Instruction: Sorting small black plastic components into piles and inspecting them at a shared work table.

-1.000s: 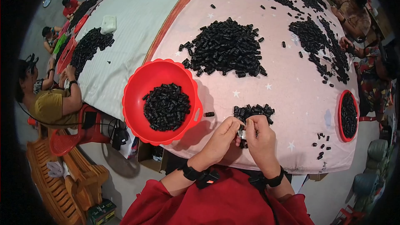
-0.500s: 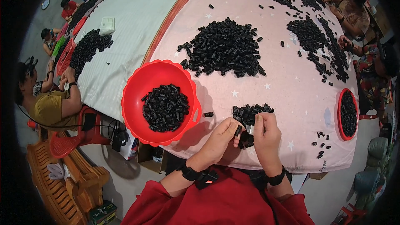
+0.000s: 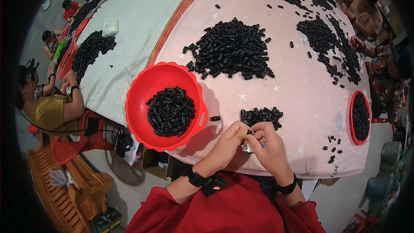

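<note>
I pinch a small black cylinder (image 3: 249,132) between the thumb and forefinger of my left hand (image 3: 228,145), just nearer me than the small pile of black cylinders (image 3: 261,115). Its long axis seems to run sideways; my fingers hide which end points where. My right hand (image 3: 271,146) meets it, fingers curled, its own hold impossible to tell.

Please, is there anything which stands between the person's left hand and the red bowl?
Nothing tall is visible between the left hand and the red bowl. Only one loose black piece lies low on the pink cloth near that path, just right of the bowl.
</note>
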{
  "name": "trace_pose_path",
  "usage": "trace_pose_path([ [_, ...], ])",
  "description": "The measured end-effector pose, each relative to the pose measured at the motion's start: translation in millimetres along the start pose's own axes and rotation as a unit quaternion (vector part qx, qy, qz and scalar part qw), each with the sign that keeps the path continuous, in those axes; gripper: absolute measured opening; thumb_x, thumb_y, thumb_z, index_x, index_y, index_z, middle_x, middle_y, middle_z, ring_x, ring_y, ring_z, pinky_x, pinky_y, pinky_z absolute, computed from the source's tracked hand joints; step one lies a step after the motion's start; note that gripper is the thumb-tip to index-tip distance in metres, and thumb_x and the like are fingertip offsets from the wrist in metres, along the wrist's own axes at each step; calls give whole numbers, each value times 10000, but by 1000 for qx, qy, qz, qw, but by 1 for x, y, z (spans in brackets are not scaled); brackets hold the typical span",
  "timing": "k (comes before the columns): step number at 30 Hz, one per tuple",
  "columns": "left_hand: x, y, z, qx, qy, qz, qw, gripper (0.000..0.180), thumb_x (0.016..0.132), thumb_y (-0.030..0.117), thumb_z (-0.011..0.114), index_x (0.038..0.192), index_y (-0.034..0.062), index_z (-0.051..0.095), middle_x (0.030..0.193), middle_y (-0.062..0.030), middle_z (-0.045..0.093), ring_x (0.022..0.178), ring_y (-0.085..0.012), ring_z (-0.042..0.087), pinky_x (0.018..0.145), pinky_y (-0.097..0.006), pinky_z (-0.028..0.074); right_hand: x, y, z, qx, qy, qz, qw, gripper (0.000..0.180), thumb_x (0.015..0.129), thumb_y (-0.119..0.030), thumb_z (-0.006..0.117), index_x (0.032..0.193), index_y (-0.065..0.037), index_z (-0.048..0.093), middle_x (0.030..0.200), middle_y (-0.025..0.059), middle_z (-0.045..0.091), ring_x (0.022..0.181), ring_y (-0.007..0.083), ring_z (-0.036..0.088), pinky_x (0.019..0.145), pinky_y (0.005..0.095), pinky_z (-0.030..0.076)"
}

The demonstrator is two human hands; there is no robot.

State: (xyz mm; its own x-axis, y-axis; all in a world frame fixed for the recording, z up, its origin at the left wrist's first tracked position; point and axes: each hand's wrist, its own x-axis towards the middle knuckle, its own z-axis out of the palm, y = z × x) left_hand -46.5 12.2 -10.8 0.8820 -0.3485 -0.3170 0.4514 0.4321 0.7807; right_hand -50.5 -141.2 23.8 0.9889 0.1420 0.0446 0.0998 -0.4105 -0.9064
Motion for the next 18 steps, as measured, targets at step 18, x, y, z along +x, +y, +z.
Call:
trace_pose_path([
  [18, -1, 1, -2, 48, -34, -8, 998, 254, 1061, 326, 464, 1020, 98, 567, 875, 46, 534, 763, -38, 493, 651, -201, 425, -1, 2, -7, 17, -42, 57, 997, 147, 982, -162, 611, 1001, -24, 563, 733, 111, 638, 612, 154, 593, 575, 300, 479],
])
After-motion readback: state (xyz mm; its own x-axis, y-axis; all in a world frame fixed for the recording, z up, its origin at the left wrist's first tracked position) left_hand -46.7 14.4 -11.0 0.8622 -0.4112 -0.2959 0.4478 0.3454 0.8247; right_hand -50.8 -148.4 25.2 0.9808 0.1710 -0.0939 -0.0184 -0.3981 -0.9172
